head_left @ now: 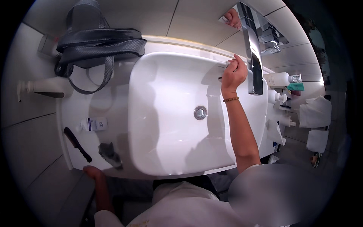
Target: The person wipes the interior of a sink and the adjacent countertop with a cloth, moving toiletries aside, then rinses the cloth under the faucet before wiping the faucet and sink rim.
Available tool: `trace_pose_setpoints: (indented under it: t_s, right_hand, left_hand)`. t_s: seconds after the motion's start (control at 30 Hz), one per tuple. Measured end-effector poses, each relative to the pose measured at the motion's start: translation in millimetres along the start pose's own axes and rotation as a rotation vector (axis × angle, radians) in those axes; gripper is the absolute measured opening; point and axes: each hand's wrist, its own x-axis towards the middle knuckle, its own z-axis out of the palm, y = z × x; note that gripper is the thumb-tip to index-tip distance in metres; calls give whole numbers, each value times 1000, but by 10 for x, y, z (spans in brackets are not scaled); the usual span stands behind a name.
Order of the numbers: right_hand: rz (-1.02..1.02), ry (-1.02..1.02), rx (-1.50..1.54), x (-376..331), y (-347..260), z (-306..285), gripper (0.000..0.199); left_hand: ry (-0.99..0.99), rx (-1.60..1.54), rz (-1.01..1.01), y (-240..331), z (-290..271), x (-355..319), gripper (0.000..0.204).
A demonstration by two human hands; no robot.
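While the right hand [233,73] pinches a small thin object [226,65], too small to identify, at the far rim of the white oval ceramic sink [166,113], the chrome tap [254,56] stands just right of it; left hand [92,173] rests loosely on the table's near edge, well apart.

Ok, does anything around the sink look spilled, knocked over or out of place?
No spill shows. A white pump bottle lies tipped on the counter's left, beside the dark strapped bag. A white tube, black comb and dark crumpled item lie loose nearby.
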Motion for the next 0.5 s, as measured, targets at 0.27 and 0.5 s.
trace_pose_setpoints:
  t_s: [0.27,0.5]
  right_hand:
    - [-368,-44,-29,-409,-857,762,21]
    - [-310,-151,-53,-608,-1371,1055,22]
  left_hand:
    - [197,-535,-586,19,-104,-104,10]
    - [129,-715,-696,17,-265,-119,11]
